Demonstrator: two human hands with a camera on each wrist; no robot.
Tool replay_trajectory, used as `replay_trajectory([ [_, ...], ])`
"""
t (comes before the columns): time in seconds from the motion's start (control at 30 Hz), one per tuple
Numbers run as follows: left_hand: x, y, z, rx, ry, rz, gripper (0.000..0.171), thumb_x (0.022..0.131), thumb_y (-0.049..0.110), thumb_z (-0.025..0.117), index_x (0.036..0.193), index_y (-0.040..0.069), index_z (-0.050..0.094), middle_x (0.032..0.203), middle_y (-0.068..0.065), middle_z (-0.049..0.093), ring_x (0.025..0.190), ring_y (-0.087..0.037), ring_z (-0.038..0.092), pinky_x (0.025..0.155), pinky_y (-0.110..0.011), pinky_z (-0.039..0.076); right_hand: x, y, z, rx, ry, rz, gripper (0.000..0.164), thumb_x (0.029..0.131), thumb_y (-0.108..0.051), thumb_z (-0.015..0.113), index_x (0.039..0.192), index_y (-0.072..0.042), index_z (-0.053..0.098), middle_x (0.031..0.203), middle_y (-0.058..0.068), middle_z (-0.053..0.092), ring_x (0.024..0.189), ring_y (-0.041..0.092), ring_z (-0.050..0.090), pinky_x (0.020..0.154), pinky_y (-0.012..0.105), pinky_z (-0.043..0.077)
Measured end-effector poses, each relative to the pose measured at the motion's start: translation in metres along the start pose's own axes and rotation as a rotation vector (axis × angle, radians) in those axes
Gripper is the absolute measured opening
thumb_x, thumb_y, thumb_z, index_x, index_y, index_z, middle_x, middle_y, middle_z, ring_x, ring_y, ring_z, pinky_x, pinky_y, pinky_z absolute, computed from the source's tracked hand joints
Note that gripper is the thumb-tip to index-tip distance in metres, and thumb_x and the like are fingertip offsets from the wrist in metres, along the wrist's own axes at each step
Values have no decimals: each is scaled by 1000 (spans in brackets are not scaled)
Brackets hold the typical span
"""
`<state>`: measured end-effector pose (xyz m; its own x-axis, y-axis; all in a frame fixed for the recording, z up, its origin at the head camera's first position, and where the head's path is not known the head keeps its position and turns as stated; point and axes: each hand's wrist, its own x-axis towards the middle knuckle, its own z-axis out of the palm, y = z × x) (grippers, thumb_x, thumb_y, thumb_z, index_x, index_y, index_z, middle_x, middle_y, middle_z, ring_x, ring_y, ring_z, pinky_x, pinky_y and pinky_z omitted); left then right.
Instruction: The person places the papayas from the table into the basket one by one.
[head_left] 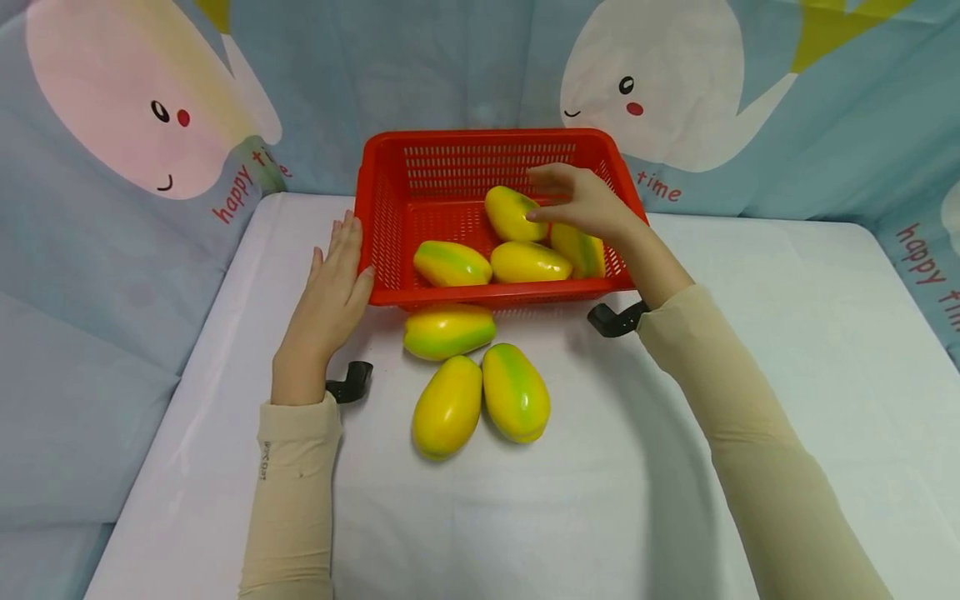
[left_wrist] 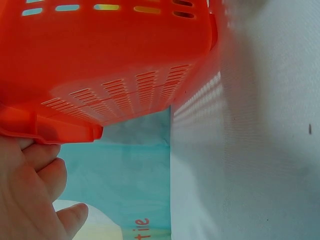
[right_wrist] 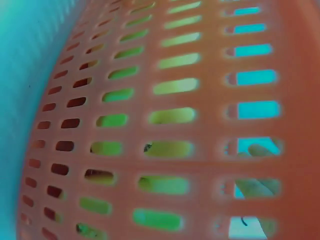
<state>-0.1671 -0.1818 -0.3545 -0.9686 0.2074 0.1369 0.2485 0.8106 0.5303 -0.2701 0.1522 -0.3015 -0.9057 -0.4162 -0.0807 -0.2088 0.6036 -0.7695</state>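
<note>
A red slotted plastic basket (head_left: 386, 297) holds several yellow-green mangoes (head_left: 531, 262). My left hand (head_left: 326, 304) lies with extended fingers along the basket's left side. In the left wrist view its fingers (left_wrist: 52, 175) touch the underside of the rim. Over the basket's right part reaches my right hand (head_left: 585, 200), fingers and thumb spread apart. Its thumb is close to the rear mango (head_left: 512, 212), and nothing shows in its grasp. The right wrist view is mostly filled by the slotted basket wall (right_wrist: 140, 165), with mangoes glimpsed through the holes.
In front of the basket, three mangoes lie on the white tabletop (head_left: 600, 500): one crosswise (head_left: 450, 332) by the front wall, two side by side (head_left: 447, 408) nearer. A blue printed cloth (head_left: 465, 67) hangs behind. Black wrist-camera mounts (head_left: 351, 383) show at both wrists.
</note>
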Motion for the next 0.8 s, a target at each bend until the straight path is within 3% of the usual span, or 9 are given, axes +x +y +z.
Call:
replay_trajectory([
  [0.17,0,1,-1,-2,-2,-5,62,100,28,33,152,9,6,158,-3,3,144,-17,0,114,-49,0,-14,-2,-2,20,20,5,62,85,-25,69,141,-13,45,141,6,46,128,19,43,102,39,40],
  [0.4,0,2,-1,-4,1,-6,62,100,28,33,152,9,6,158,-2,2,144,-16,-1,114,-48,0,-35,-2,0,138,58,2,57,86,-19,68,138,-10,47,138,5,49,127,20,45,101,37,41],
  [0.63,1,2,0,1,9,-5,62,100,28,33,152,10,6,158,-1,3,144,-15,-1,114,-48,0,-59,-3,5,213,117,-73,51,86,-14,68,133,-6,50,134,7,51,125,22,47,104,38,37],
  [0.8,0,1,0,3,6,-12,62,100,29,33,152,10,6,158,-2,3,144,-16,-1,114,-47,-1,-79,-6,11,245,135,-141,49,86,-9,68,132,-2,51,132,9,53,122,23,49,99,32,43],
])
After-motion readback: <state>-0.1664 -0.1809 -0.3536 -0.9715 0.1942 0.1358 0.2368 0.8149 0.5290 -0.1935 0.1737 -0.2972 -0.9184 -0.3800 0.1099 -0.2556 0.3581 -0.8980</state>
